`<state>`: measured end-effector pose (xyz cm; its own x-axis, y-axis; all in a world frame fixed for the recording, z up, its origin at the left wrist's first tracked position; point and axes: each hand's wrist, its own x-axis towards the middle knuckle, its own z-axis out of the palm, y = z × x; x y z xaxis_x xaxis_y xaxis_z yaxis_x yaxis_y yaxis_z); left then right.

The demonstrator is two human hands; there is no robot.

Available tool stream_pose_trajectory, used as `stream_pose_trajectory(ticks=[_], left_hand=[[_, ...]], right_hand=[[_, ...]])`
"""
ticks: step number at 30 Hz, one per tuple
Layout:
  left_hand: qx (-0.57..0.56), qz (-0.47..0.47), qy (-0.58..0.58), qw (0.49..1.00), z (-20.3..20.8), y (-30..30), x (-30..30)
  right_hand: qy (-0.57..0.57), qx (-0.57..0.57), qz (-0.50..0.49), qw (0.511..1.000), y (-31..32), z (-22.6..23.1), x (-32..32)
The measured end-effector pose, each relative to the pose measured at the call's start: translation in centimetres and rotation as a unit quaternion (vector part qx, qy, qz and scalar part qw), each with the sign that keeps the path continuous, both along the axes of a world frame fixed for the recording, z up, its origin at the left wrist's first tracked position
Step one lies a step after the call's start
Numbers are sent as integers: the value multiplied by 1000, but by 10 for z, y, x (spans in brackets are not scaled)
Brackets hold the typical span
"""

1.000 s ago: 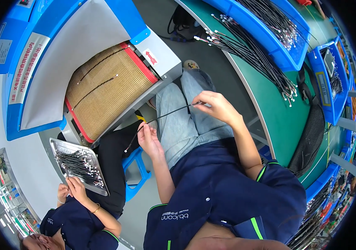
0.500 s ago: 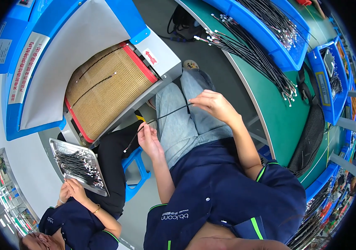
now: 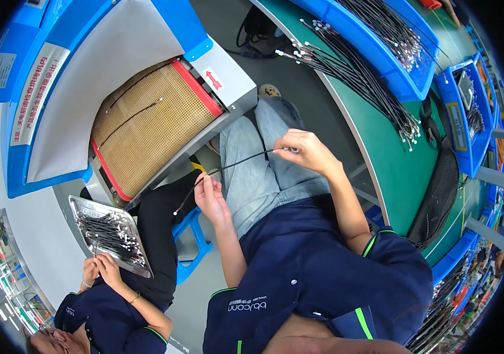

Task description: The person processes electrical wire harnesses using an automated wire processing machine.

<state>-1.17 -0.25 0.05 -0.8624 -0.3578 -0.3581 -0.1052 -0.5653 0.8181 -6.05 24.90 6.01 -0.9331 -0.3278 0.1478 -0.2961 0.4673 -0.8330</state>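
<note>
A thin black cable point(image 3: 237, 163) stretches between my two hands above my lap. Its near left end, with a small white connector point(image 3: 175, 213), sticks out below my left hand point(image 3: 211, 199). Thumb and fingers of that hand pinch the cable partway along. My right hand point(image 3: 304, 148) is closed on the cable near its other end, and the fingers hide the tip. To the left, a mesh conveyor belt point(image 3: 145, 133) with red edges runs into a blue and white machine; two black cables, one of them this dark one point(image 3: 129, 123), lie apart on it.
A co-worker's hands point(image 3: 101, 268) are beside a metal tray point(image 3: 76, 203) of short cables at lower left. On the right, a green table point(image 3: 376, 171) bears a cable bundle point(image 3: 364, 88), a blue bin point(image 3: 408, 88) and a black mesh strap point(image 3: 437, 197). A blue stool point(image 3: 196, 248) stands between us.
My right hand has shifted slightly right along the cable, its fingers more curled. My left hand stays almost still. The cables on the belt have moved a little toward the machine.
</note>
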Motion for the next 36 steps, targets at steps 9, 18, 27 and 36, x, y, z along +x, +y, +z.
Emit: stream_pose_trajectory(ticks=[9,18,27,36], left_hand=[[3,-3,7,1000,-2,-2,0],[3,2,9,1000,0,-4,1],[-5,-3,7,1000,7,-12,0],[1,3,-9,1000,27,-20,-6]], right_hand=[[-17,-1,17,1000,1,-2,0],[7,48,7,999,1,3,-1],[35,126,-94,987,-7,19,-7],[68,115,7,991,-64,27,-15]])
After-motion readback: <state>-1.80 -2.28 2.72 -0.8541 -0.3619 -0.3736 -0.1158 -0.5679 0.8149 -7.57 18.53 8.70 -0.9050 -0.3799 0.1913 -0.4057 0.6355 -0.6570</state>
